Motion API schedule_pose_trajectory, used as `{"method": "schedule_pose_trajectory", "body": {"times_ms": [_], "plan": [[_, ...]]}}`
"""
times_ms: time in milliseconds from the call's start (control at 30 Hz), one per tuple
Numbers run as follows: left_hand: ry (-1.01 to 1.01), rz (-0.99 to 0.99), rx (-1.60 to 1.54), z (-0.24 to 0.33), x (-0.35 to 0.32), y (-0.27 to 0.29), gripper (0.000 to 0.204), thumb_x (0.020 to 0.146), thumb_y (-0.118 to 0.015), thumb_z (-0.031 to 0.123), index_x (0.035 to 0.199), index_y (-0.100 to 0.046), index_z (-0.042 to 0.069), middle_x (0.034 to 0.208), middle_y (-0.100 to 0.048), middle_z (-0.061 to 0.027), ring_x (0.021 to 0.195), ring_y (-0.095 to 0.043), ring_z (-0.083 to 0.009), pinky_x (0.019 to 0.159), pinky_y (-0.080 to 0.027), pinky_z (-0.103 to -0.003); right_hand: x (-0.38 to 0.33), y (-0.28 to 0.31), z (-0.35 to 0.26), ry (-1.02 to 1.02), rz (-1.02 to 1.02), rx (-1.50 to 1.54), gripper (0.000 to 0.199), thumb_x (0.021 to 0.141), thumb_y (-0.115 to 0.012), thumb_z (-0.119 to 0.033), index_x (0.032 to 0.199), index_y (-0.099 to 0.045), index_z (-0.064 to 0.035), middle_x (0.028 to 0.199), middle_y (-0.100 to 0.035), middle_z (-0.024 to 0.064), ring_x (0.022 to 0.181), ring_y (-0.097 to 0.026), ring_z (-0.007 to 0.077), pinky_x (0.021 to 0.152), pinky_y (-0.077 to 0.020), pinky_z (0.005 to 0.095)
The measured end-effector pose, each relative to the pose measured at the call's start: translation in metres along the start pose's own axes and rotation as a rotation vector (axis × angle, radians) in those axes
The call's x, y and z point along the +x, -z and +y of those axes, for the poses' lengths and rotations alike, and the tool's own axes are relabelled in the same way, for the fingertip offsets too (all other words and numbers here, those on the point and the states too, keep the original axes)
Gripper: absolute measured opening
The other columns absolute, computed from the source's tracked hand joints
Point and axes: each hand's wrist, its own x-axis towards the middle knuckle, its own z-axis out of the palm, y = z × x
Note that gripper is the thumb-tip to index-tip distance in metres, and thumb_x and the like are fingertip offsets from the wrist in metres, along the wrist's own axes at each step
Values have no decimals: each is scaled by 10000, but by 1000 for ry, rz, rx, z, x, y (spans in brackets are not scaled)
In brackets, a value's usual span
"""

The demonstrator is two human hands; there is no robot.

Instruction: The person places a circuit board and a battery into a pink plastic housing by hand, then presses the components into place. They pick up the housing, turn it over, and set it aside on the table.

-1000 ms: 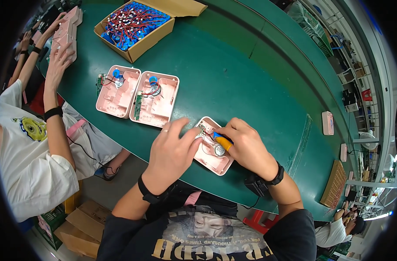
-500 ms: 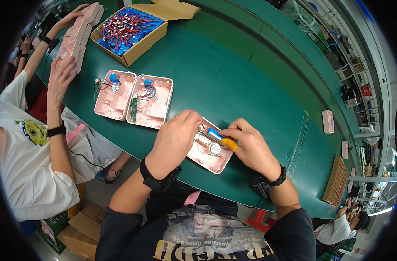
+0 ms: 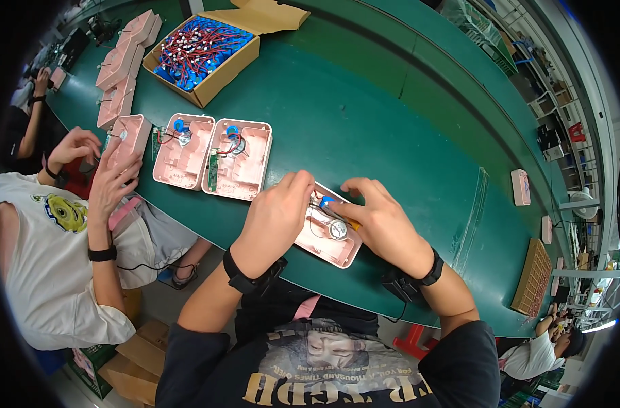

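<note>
In front of me an open pink plastic case (image 3: 333, 257) lies tilted on the table. A round silver speaker (image 3: 337, 229) with thin wires sits inside it. My left hand (image 3: 277, 219) is closed at the case's upper left edge; its pinched fingertips hide what they grip. On the other side my right hand (image 3: 390, 223) bends over the case, its fingers closed on a blue cylindrical battery (image 3: 326, 201), mostly covered now. A yellow cover, apparently a finger cot (image 3: 353, 224), shows by the right thumb.
Two open pink cases (image 3: 182, 163) (image 3: 235, 175) with green circuit boards stand to the left. Behind them is a cardboard box (image 3: 218, 80) of blue batteries with red wires. A co-worker's hands (image 3: 112, 183) hold another case at left. A brown divided tray (image 3: 533, 279) lies right.
My right fingers have shifted over the battery, covering more of it. My left hand stays at the case's edge. The co-worker's hands have come nearer from the row of cases, with one case.
</note>
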Motion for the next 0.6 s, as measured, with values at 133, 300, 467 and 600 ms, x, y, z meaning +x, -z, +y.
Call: {"method": "schedule_pose_trajectory", "body": {"times_ms": [133, 300, 467, 600], "plan": [[-3, -6, 2, -2, 2, 0, 105, 1060, -635, 99, 1062, -561, 25, 923, -675, -178, 795, -699, -416, 652, -554, -500, -1, -7, 1, -44, -39, 73, 268, 863, -819, -42, 1126, -826, -97, 1235, -695, 113, 1023, -722, 332, 900, -611, 419], [-19, -26, 4, -4, 2, 0, 113, 1058, -643, 111, 1058, -565, 31, 925, -674, -167, 801, -702, -407, 648, -556, -494, 9, -12, 6, -135, -98, 247, 292, 894, -803, -41, 1182, -773, -78, 1221, -701, 141, 1040, -732, 342, 906, -613, 420], [-48, -21, 31, -5, 3, -1, 110, 1057, -647, 117, 1054, -572, 37, 920, -672, -159, 791, -708, -392, 635, -559, -486, 26, -13, 4, -277, -130, 406, 400, 910, -815, -71, 1287, -683, -62, 1138, -712, 153, 1058, -729, 335, 915, -603, 419], [-19, -8, 51, -4, 1, -5, 102, 1029, -684, 80, 1046, -599, 26, 939, -678, -155, 758, -688, -402, 630, -548, -474, 35, -8, 7, -326, -223, 413, 461, 907, -834, -97, 1329, -653, -58, 1107, -713, 147, 1085, -724, 324, 914, -591, 418]]}}
